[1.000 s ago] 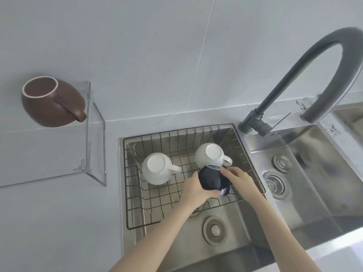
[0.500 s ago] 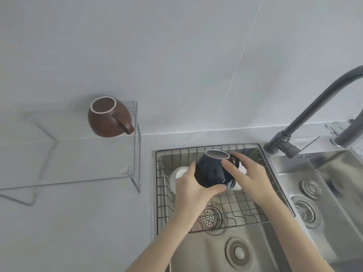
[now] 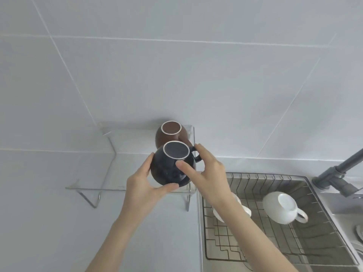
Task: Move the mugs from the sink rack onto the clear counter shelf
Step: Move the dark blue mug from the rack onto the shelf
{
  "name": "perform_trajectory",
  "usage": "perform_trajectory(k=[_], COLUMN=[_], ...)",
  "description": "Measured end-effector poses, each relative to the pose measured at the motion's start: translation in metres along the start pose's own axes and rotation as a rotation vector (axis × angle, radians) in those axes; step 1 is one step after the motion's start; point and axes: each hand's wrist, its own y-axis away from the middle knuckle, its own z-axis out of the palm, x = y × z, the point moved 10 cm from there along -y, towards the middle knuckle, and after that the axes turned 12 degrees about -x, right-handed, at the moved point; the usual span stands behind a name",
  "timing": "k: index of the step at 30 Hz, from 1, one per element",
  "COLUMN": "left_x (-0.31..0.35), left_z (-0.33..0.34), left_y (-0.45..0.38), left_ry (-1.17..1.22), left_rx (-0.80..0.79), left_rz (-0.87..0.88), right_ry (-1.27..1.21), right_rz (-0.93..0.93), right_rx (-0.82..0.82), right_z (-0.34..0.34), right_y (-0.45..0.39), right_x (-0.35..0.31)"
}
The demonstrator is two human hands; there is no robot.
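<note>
Both hands hold a dark blue mug (image 3: 167, 169) upside down over the right end of the clear counter shelf (image 3: 110, 185). My left hand (image 3: 145, 185) cups its left and lower side, and my right hand (image 3: 208, 175) presses its right side by the handle. A brown mug (image 3: 169, 134) stands upside down on the shelf just behind it. In the wire sink rack (image 3: 275, 222) one white mug (image 3: 280, 208) lies on its side, and a second white mug (image 3: 243, 210) is mostly hidden under my right forearm.
A grey faucet (image 3: 337, 173) rises at the right edge beside the steel sink. A tiled wall stands behind the shelf. Grey counter spreads to the left of and below the shelf.
The dark blue mug has been lifted out of the sink rack and carried left and up to the shelf, in front of the brown mug. The view has swung left.
</note>
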Motion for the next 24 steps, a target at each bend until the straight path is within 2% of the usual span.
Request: perform_trajectory(k=[7,16,24], left_x=[-0.032,-0.041,-0.032], left_z=[-0.025,-0.022,-0.015], left_y=[-0.01,-0.016,-0.012], left_ry=[-0.072,-0.209,-0.357], left_rx=[-0.049,-0.059,-0.063], left_rz=[-0.036,-0.087,-0.12], right_ry=[-0.009,0.043,-0.083], right_rz=[0.043,0.068,0.078], right_rx=[-0.011,-0.046,-0.057], right_z=[0.037,0.044,0.044], right_y=[-0.008,-0.011,-0.01], right_x=[0.001,0.003,0.012])
